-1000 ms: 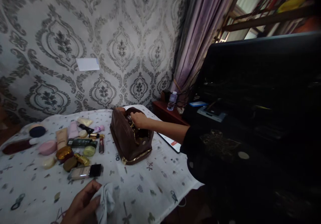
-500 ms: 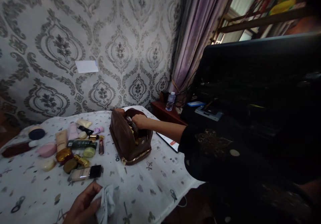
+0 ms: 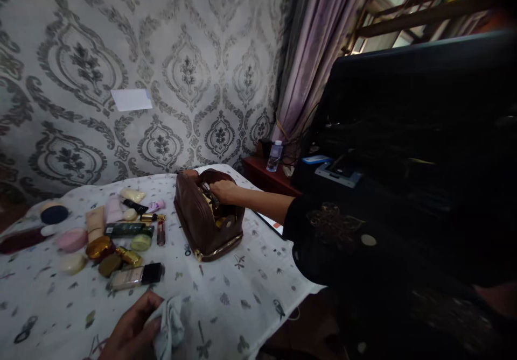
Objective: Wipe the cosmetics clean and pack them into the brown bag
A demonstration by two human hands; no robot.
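Observation:
My left hand [image 3: 135, 325] is closed around a crumpled pale cloth [image 3: 168, 322] at the front of the table. My right hand [image 3: 223, 191] reaches into the open top of a brown cosmetic bag [image 3: 193, 214], its fingers curled. What those fingers hold, if anything, is hidden among the dark and gold items inside. The bag stands upright with its zipper undone and its front flap lowered. To its left lie cosmetics: a foundation bottle [image 3: 135, 277], a dark green tube [image 3: 127, 230], a beige tube [image 3: 95, 224], an amber jar [image 3: 99, 248] and a pink round container [image 3: 71, 240].
A patterned white cloth [image 3: 226, 330] covers the table. Behind the bag, a clear bottle [image 3: 274, 158] stands on a dark red surface [image 3: 258, 173]. A flat device [image 3: 270, 223] lies partly under my right forearm. A large black object [image 3: 404, 112] rises on the right.
The view has shifted slightly, so the scene sits a little further left and up. My right hand stays inside the bag, and my left keeps the cloth.

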